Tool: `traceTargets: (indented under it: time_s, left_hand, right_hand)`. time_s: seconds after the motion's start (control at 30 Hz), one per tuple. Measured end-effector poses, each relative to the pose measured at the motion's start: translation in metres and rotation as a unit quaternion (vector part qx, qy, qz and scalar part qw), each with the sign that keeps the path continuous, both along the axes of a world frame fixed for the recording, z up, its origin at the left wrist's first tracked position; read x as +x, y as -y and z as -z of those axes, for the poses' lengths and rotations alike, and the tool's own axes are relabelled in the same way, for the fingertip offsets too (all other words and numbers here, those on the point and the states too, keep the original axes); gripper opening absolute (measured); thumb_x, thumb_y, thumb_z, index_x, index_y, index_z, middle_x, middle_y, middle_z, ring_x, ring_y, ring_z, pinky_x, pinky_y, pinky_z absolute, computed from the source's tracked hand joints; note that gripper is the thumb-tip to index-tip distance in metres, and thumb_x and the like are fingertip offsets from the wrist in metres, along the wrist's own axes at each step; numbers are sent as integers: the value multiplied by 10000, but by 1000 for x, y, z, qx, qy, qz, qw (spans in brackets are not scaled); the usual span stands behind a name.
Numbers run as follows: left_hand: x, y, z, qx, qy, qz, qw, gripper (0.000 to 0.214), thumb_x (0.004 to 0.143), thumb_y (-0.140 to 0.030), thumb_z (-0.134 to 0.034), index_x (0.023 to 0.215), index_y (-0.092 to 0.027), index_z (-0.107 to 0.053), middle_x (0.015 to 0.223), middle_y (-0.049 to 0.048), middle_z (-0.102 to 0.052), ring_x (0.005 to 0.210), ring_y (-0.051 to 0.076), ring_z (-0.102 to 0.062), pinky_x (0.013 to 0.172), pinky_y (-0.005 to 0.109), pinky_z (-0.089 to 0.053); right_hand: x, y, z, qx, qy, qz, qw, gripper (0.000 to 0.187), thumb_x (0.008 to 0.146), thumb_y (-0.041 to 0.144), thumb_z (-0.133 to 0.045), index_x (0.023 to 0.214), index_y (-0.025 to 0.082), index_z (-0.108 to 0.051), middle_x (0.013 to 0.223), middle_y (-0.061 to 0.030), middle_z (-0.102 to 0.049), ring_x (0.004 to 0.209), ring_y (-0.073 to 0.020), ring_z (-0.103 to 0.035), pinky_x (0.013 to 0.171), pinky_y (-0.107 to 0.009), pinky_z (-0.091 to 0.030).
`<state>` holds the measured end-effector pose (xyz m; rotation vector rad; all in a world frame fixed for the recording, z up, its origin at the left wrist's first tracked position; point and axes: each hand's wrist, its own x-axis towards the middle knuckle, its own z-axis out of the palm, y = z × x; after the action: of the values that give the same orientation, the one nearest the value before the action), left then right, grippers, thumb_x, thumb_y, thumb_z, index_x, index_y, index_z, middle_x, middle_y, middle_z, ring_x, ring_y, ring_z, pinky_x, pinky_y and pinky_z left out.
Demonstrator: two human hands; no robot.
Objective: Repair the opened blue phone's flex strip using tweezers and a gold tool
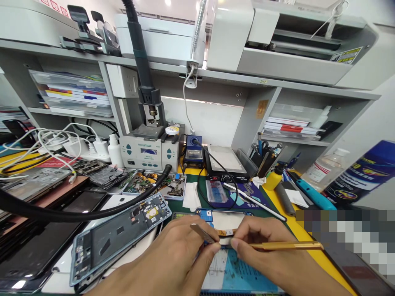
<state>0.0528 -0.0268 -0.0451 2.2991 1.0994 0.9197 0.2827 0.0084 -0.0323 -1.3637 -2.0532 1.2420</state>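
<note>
1. Left hand (180, 246): the fingers are closed, with a slim, silver-grey metal tool (202, 232) gripped between them and slanting down toward the fingertips. The thumb and forefinger meet at the left end of a short, whitish strip (225, 241).
2. Right hand (262, 240): the thumb and forefinger are pinched together at the right end of the same strip. A gold-coloured, pen-shaped tool (290, 246) lies in this hand, its shaft extending to the right across the wrist.
3. Workpiece: an orange-brown flat ribbon part with a pale label (227, 232) sits just beyond the strip, between the two hands. Both parts are over a blue-edged phone housing (202, 214), which is partly hidden by the hands. Whether the ribbon part is attached to the housing cannot be told.
4. Near side: a blue-and-white flat surface (237, 273) with dark marks shows below the fingertips.
5. Left of the hands: a light-blue-rimmed phone frame with a dark grey interior (120, 236) lies tilted on other phone parts.
6. Beyond the hands: a white folded tissue (191, 195) lies near a shallow tray of small circuit boards (185, 185).
</note>
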Motion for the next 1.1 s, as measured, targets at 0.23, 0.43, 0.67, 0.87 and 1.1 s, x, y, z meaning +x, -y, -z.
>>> traceTargets:
  time_s: [0.23,0.43,0.67,0.87,1.1]
  left_hand:
    - [-1,0,-2,-6,-6,7,1000,174,991,-170,-515,1056,-178,-677,1020,52,-721,998,205,-678,1041,359,-494]
    - [-1,0,0,-24,-18,3,1000,193,999,-181,-498,1065,-160,-678,1060,82,-724,1047,233,-672,1035,390,-497]
    - [-1,0,1,-25,-10,4,1000,187,998,-188,-494,1037,-161,-676,1046,78,-723,1014,226,-673,973,363,-507]
    - [-1,0,-3,-56,18,-3,998,187,1015,-218,-484,1074,-238,-660,1024,5,-699,984,183,-656,906,304,-492]
    - [-3,-1,-4,-96,6,-3,995,188,1033,-269,-467,1080,-231,-646,1079,12,-682,1051,189,-630,966,314,-461]
  right_hand:
    - [2,0,1,1,5,7,1000,202,899,320,-628,750,185,-608,636,45,-523,572,-109,-400,502,-216,-289]
    - [3,-2,4,5,-8,10,1000,187,895,274,-619,737,186,-574,632,54,-497,575,-106,-380,506,-220,-279]
    - [2,-2,2,6,-12,8,1000,170,883,229,-610,728,192,-551,629,58,-487,568,-104,-369,501,-223,-271]
    - [3,-2,3,0,-23,7,1000,202,894,260,-621,720,193,-544,623,58,-475,567,-105,-364,502,-225,-266]
    - [6,-1,6,-7,-29,-1,1000,260,955,371,-605,775,185,-589,636,52,-495,575,-108,-376,504,-218,-282]
